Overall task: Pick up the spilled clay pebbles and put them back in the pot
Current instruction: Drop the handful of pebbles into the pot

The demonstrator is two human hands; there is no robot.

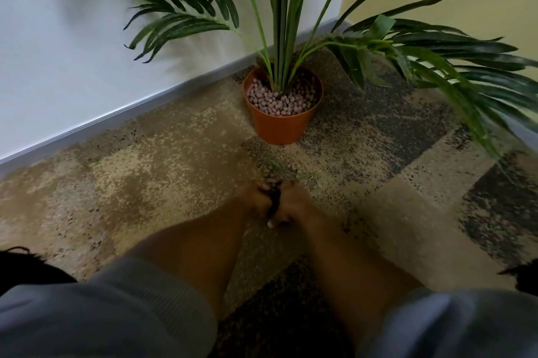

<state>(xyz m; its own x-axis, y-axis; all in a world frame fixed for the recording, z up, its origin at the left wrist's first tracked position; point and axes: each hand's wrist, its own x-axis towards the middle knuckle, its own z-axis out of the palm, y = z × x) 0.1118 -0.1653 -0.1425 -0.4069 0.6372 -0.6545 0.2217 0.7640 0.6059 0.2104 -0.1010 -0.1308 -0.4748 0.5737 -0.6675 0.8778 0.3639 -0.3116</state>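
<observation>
An orange pot stands on the carpet near the wall corner, holding a green palm and filled to near the rim with pinkish clay pebbles. A few spilled pebbles lie on the carpet in front of the pot, next to a fallen leaf. My left hand and my right hand are pressed side by side on the floor just below them, cupped together around a dark cluster of pebbles between the palms. Motion blur hides the fingers' exact grip.
The patterned brown and grey carpet spreads all around. A white wall with a grey skirting board runs along the left. Long palm fronds hang low over the right side. Grey sleeves fill the bottom of the view.
</observation>
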